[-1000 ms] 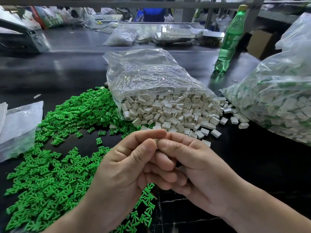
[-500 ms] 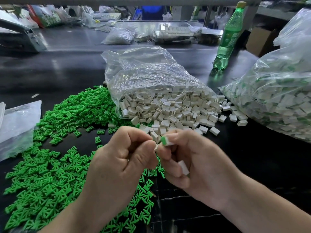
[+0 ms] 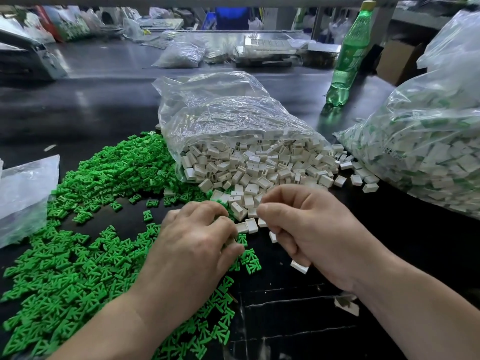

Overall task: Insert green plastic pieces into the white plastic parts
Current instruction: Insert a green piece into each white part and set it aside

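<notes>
A: Where are the green pieces point(image 3: 104, 183)?
B: Heaped on the dark table point(image 3: 85, 107), left of the clear bag point(image 3: 220, 110) spilling white parts point(image 3: 259, 165).
A: And the hands?
B: The left hand point(image 3: 197, 245) lies palm down at the heap's edge, fingers curled — its own back hides whether it grips anything. The right hand point(image 3: 317, 229) curls round a white part point(image 3: 300, 266), just beside the spill.
A: Around them?
B: A fuller bag point(image 3: 428, 152) at right, a green bottle point(image 3: 348, 55) behind, a flat bag point(image 3: 23, 193) at left.

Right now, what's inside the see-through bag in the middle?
The clear bag holds white plastic parts, spilling from its open mouth onto the table. Crinkled, shiny plastic hides whatever lies farther back.
</notes>
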The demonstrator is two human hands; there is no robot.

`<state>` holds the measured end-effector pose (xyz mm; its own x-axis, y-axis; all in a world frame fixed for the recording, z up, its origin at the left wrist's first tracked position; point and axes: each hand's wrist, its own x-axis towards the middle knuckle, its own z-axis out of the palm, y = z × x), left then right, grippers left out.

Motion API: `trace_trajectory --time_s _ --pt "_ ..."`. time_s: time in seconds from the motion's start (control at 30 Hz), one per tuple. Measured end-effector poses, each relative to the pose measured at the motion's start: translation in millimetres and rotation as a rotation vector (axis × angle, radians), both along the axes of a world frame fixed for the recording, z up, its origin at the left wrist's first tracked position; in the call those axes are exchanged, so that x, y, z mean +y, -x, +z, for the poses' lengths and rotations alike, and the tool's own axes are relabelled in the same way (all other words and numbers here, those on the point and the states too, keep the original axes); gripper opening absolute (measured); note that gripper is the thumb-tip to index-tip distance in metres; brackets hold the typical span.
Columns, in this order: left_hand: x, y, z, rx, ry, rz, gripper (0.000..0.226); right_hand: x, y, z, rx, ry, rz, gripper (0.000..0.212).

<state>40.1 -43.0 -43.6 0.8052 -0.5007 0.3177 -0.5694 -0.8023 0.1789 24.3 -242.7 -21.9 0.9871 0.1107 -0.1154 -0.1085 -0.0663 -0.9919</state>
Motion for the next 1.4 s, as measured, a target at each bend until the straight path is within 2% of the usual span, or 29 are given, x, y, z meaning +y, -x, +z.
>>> trace_trajectory --time_s 0.13,0.4,0.63,0.8,1.03,1.1,1.2,1.3,1.4 --pt "0.2 1.9 0.7 0.034 0.034 0.008 0.014 3.5 3.4 -4.4 -0.032 0.131 0.049 0.018" --pt "5.6 0.2 3.3 0.187 0.211 -0.012 0.035 3.0 5.3 -5.8 -0.063 0.222 0.066 0.011" --pt "7.3 -0.3 6.8 0.115 0.061 0.092 0.037 7.1 8.2 -6.0 -0.148 0.374 0.079 0.014" --pt "6.6 -0.2 10.0 0.140 0.091 0.101 0.040 9.1 9.4 -4.4 -0.145 0.397 0.085 0.015" --pt "8.6 -1.7 8.0 0.137 0.177 0.062 0.020 9.7 10.9 -1.7 -0.149 0.432 0.094 0.013" --pt "10.0 -1.4 9.9 0.096 0.238 0.062 0.022 9.7 11.1 -1.9 -0.157 0.431 0.093 0.012" --pt "8.6 2.4 16.4 0.152 0.482 0.027 0.025 8.5 10.4 -3.5 -0.137 0.344 0.098 0.006" --pt "3.5 9.4 21.3 0.217 0.694 -0.014 0.014 9.5 9.3 -4.9 -0.055 0.133 0.179 0.020" --pt "-0.8 14.3 24.4 0.309 0.851 -0.019 0.011 12.4 10.2 -8.4 -0.074 0.024 0.233 0.036"
